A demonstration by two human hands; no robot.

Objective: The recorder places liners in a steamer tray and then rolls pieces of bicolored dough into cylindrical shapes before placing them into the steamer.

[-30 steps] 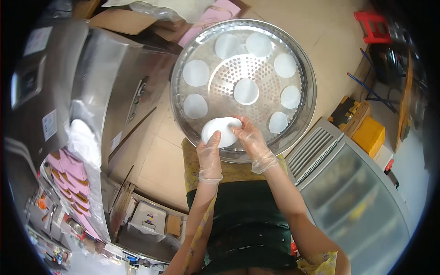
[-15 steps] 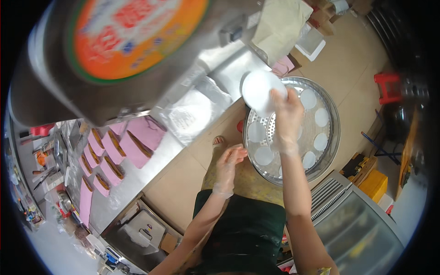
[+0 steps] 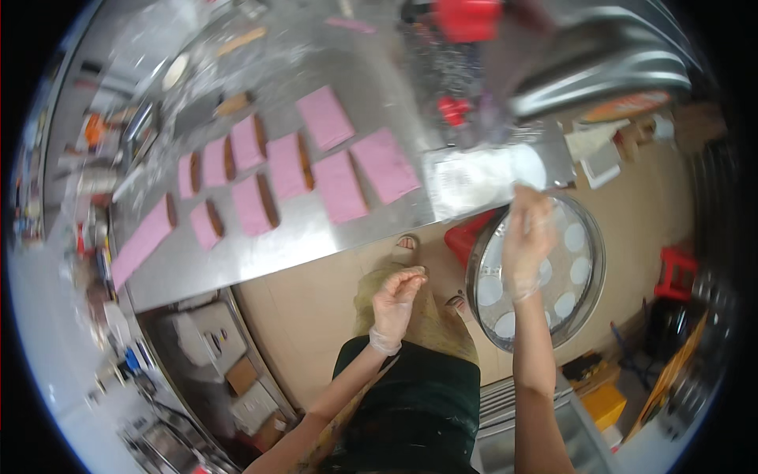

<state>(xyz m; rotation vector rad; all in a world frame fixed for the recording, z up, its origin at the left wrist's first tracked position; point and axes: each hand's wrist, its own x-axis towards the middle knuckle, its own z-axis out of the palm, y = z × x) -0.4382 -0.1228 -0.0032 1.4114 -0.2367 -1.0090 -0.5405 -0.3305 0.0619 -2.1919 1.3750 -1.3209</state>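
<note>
My right hand (image 3: 530,241), in a clear plastic glove, grips the near edge of some white paper rounds (image 3: 529,164) by the table's edge, beside a clear plastic packet (image 3: 470,182). Below that forearm stands a round metal steamer tray (image 3: 598,296) with holes. Several single white rounds (image 3: 574,237) lie spread on its bottom, partly hidden by my arm. My left hand (image 3: 397,306), also gloved, hovers in front of my apron with fingers curled together; nothing shows in it. Pink dough slabs with brown filling along their sides (image 3: 290,164) lie on the steel table (image 3: 316,249).
A shiny metal machine (image 3: 608,71) rises at the table's far right. Under the tray is a red stool (image 3: 466,237); another red stool (image 3: 677,272) stands at the right. A glass-topped cabinet (image 3: 545,442) is near me on the right, an open shelf (image 3: 229,355) below the table.
My view has swung left, showing more of the table. The white rounds in my right hand have moved from over the tray to the plastic packet. My left hand's fingers have curled together.
</note>
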